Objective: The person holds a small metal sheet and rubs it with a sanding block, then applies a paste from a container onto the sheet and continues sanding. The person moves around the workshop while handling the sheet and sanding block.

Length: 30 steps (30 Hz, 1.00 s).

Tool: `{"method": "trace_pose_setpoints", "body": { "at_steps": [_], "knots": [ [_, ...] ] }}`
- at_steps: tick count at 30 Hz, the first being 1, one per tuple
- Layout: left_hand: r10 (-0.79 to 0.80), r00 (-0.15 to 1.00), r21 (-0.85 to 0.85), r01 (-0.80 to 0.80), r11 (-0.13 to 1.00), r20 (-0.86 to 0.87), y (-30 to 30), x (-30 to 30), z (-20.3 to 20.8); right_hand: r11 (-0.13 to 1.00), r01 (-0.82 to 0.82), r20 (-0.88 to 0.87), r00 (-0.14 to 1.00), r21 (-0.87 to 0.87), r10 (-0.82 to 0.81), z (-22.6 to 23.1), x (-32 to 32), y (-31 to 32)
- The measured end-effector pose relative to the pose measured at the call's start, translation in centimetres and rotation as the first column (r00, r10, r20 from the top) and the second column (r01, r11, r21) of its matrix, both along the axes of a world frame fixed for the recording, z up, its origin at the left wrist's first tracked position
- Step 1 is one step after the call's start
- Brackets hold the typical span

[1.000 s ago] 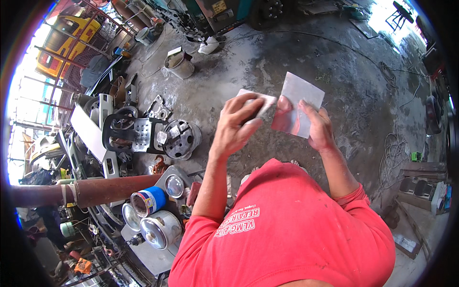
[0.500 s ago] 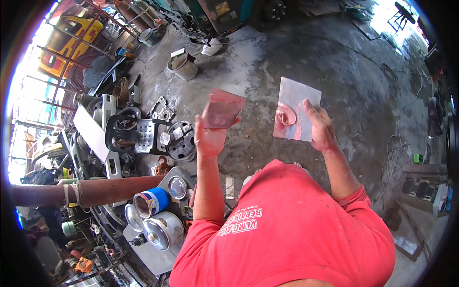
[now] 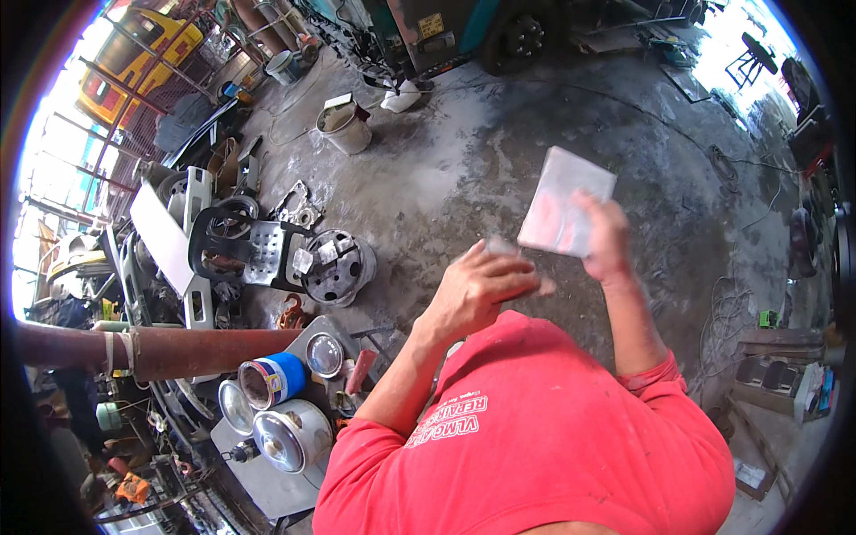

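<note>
In my right hand [image 3: 606,237] is a flat, pale rectangular plate [image 3: 557,192], gripped at its right edge with the thumb over its face. Pink paste is smeared on the plate and looks blurred. My left hand [image 3: 481,287] is close to the plate's lower left corner, its back turned up and fingers curled. It grips a flat putty spreader, mostly hidden behind the fingers; only a blurred edge shows. Both hands are in front of my red shirt, above the concrete floor.
Left of me, a stand holds an open blue can [image 3: 272,379], a larger lidded can [image 3: 292,435] and round lids. A red pipe [image 3: 205,350] crosses there. Beyond are a black chair [image 3: 245,250], a wheel rim [image 3: 334,267] and a bucket [image 3: 345,129]. A vehicle wheel [image 3: 522,37] stands far ahead.
My left hand has swung right and turned over toward the plate, so the spreader's broad face no longer shows. The plate has tilted and shifted slightly right, and its thick paste mound looks flatter.
</note>
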<state>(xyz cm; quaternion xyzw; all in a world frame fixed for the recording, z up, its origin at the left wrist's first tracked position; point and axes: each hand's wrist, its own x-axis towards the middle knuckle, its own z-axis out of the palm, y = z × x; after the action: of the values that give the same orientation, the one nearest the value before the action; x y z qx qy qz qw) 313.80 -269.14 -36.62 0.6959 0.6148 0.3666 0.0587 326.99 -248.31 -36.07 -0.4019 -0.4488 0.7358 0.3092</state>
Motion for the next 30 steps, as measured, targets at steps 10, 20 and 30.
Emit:
{"method": "trace_pose_setpoints", "body": {
  "at_steps": [10, 20, 30],
  "knots": [
    [-0.049, 0.989, 0.189, 0.022, 0.982, 0.141, 0.0, -2.8, 3.5, 0.773, -0.446, -0.583, 0.803, -0.452, 0.122, -3.3, -2.6, -2.9],
    [0.087, 0.987, 0.048, -0.094, 0.994, 0.134, 3.7, -8.0, -3.2, 0.711, -0.567, -0.613, 0.752, -0.415, 0.242, -6.3, -2.0, 1.4],
    [0.261, 0.96, 0.105, -0.271, 0.957, 0.102, 18.6, -11.2, 0.9, 0.676, -0.461, 0.091, 0.857, 0.575, 0.507, -1.8, -8.4, 17.1]
  ]
}}
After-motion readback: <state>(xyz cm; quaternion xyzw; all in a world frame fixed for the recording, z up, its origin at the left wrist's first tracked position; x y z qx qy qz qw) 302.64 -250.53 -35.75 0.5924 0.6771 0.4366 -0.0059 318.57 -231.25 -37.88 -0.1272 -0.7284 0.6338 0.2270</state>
